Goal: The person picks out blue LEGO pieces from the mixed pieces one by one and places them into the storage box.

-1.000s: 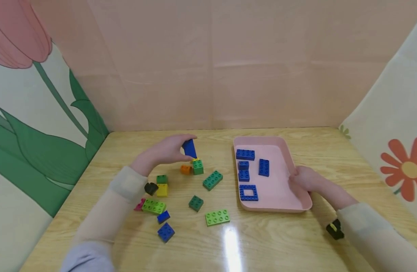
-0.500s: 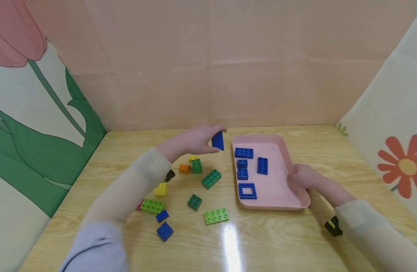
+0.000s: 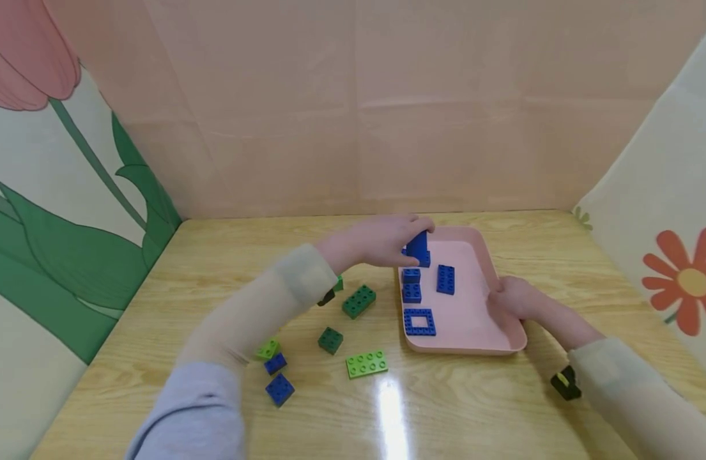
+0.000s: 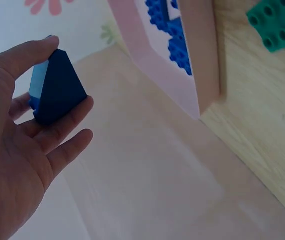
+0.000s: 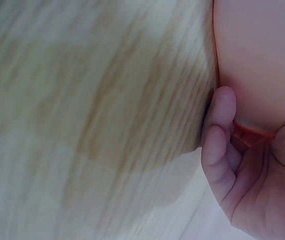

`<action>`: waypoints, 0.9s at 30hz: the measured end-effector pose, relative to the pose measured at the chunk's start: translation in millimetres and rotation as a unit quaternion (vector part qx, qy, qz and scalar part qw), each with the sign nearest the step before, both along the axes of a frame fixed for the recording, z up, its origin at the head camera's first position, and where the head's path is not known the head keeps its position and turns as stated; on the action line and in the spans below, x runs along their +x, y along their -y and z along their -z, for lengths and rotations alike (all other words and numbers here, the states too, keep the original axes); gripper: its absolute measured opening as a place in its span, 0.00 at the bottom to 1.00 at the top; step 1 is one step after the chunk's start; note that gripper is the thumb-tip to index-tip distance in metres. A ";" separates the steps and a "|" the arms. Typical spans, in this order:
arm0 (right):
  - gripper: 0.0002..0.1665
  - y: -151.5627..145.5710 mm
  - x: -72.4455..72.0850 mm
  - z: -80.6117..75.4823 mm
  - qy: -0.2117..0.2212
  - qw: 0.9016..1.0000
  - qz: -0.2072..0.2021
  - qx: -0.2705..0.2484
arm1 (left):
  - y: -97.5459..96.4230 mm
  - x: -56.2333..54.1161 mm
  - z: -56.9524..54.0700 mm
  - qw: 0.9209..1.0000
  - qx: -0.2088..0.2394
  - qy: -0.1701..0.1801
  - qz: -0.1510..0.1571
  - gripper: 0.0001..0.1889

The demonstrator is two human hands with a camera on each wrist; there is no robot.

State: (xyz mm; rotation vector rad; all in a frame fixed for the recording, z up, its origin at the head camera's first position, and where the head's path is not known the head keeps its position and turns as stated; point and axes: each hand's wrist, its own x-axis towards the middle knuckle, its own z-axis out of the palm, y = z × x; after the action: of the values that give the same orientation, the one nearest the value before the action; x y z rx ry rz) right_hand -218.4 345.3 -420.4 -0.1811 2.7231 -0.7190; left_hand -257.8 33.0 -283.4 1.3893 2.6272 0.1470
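Note:
Between thumb and fingers, my left hand (image 3: 381, 241) pinches a blue sloped building block (image 4: 60, 90), held up over the far left corner of the pink tray (image 3: 473, 345). Several blue blocks lie inside the tray along its left side, among them a square frame-shaped block (image 3: 420, 330) and an eight-stud block (image 3: 446, 279). My right hand (image 3: 516, 299) grips the tray's right wall; in the right wrist view its fingers curl under the wall (image 5: 262, 65). One blue block at the tray's far left is partly hidden behind the held one.
Left of the tray lie a dark green long block (image 3: 359, 301), a smaller dark green block (image 3: 331, 340) and a lime block (image 3: 367, 364). Two blue blocks, one of them square (image 3: 280, 390), lie nearer the left sleeve, which covers other blocks. A pink-beige backdrop stands behind the table.
Holding the blue sloped block, my left hand has moved right from above the green and orange blocks to over the tray's far left corner. My right hand keeps its grip on the tray wall.

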 end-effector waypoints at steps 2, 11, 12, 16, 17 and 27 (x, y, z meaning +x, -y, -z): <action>0.11 -1.9 0.2 0.6 0.003 1.000 0.003 -0.001 | -8.7 0.8 1.6 1.000 -0.006 -0.004 0.001 0.33; 0.13 -10.5 -1.5 -1.0 0.011 1.000 0.008 0.011 | -54.0 6.9 11.3 0.996 -0.076 -0.052 0.013 0.38; 0.13 -10.9 -1.8 -1.2 0.016 1.000 0.009 0.009 | -58.6 7.8 14.7 0.995 -0.082 -0.060 0.023 0.39; 0.15 -11.6 -2.9 -1.3 0.036 0.999 0.017 0.007 | -73.9 12.1 31.8 0.992 -0.088 -0.065 0.063 0.38; 0.17 -11.9 -3.2 -1.1 0.037 0.999 0.016 0.008 | -77.2 12.9 36.3 0.992 -0.087 -0.063 0.070 0.38; 0.23 -17.1 -0.6 2.9 0.039 0.999 0.021 0.010 | -101.7 20.7 74.9 0.992 -0.107 0.023 0.054 0.42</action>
State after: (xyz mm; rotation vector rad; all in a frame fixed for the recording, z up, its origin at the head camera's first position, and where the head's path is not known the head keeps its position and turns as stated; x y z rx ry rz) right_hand -218.9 362.4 -423.4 -0.0902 2.6656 -0.6955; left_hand -237.0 134.7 -358.3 1.4312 2.4383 -0.1126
